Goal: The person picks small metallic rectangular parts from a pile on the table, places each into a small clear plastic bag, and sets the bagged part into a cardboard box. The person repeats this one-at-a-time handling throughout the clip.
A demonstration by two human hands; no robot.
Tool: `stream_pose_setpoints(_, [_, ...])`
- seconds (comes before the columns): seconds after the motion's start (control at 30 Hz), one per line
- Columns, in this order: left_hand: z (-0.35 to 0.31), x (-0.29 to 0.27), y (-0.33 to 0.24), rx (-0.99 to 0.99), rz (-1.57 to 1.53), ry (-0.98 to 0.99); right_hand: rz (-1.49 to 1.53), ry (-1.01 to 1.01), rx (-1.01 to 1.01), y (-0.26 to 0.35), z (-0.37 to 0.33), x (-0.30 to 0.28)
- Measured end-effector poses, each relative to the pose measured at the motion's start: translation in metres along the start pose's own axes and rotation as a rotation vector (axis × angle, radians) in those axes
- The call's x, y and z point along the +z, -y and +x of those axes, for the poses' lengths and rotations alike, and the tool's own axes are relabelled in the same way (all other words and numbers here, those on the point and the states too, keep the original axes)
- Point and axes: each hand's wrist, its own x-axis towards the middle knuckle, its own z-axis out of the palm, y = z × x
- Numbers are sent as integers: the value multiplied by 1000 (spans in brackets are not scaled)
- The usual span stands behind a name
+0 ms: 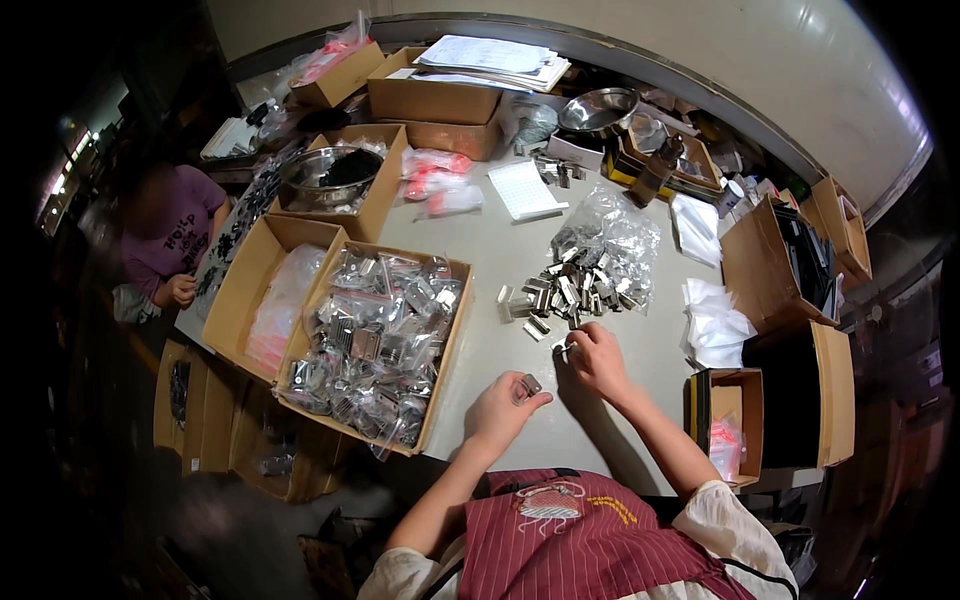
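Over the near part of the table, a left hand half curled, thumb and fingers closed around one small shiny metal piece. Farther on, a right hand with fingertips drawn nearly together, low over the table; something small and pale at the tips, impossible to tell whether gripped. As to handling the piece: probably light, stiff and sturdy, but smooth enough to slip; best pinched across opposite edges. Off to the left, an open carton full of bagged metal pieces. Just beyond the right hand, a loose pile of similar pieces against a clear plastic bag. Farther back, a white sheet.
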Motion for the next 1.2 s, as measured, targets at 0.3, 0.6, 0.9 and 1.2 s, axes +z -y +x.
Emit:
stream_pose_setpoints(0.3, [-4,-9,1,189,92,-138,1185,459,787,4,10,-6])
stream_pose_setpoints(0.6, [9,4,-1,501,133,-162,1228,560,788,39,1,-16])
stream_pose_setpoints(0.9, [6,-5,24,236,84,-177,182,178,191,6,46,29])
stream_pose_setpoints(1.2, [-3,-9,30,105,17,-156,-146,337,-32,-6,38,29])
